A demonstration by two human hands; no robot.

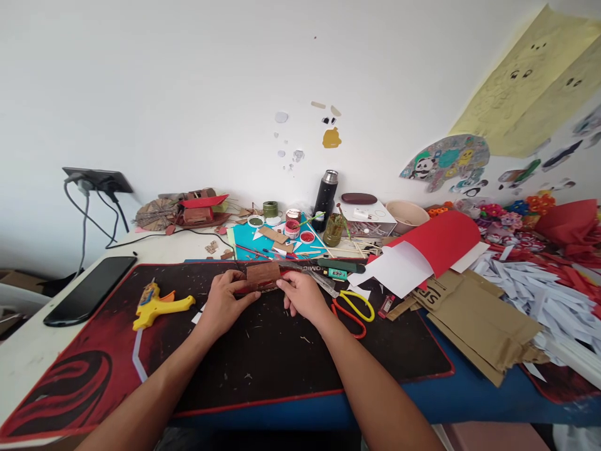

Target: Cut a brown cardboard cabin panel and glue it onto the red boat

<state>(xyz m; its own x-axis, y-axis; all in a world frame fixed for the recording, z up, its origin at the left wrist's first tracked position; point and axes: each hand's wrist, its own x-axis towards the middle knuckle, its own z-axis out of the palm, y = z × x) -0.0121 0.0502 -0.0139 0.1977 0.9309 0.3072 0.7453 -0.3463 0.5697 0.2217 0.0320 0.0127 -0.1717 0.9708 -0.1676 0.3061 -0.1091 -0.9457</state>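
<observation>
A small brown painted cardboard piece (pixel 263 275), curved on top with a reddish lower edge, is held between my two hands just above the dark desk mat. My left hand (pixel 230 299) is closed around its left end, thumb along the near side. At its right end my right hand (pixel 300 295) pinches it between thumb and fingers, the other fingers curled under. Scissors (pixel 352 307) with red and yellow handles lie right of my right hand. To the left, a yellow hot glue gun (pixel 159 305) rests on the mat with a glue stick in its back.
Behind my hands stand paint jars (pixel 292 229) on blue paper, a black flask (pixel 325 200) and brown model boats (pixel 197 213). Rolled red paper (pixel 436 241), cardboard sheets (pixel 483 319) and white paper strips (pixel 539 288) crowd the right. A phone (pixel 91 291) lies far left.
</observation>
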